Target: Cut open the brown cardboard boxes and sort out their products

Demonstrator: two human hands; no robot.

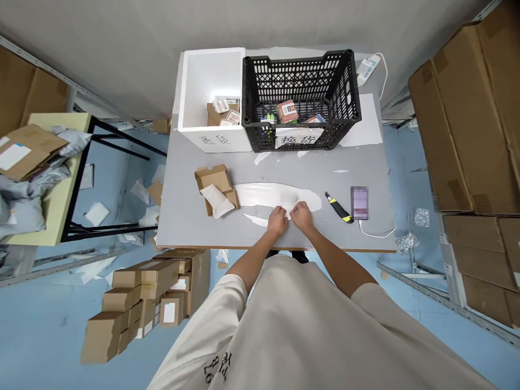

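Note:
My left hand [278, 220] and my right hand [301, 216] are close together over the front middle of the grey table [203, 233]. The fingers of both are curled in. Whatever they pinch is too small or too pale to make out against the white patch [264, 194] on the tabletop. To the left lies an open cardboard box [215, 177] with a white pouch [218, 201] resting across it. On the right are a black and yellow utility knife [339, 208] and a phone [359, 203] with a white cable.
At the table's back stand a white foam box [215, 138] and a black plastic crate [300, 119], each with small packages inside. A power strip [368, 69] lies behind the crate. Cardboard boxes [142, 292] are stacked on the floor at left; a side table [52, 233] holds parcels.

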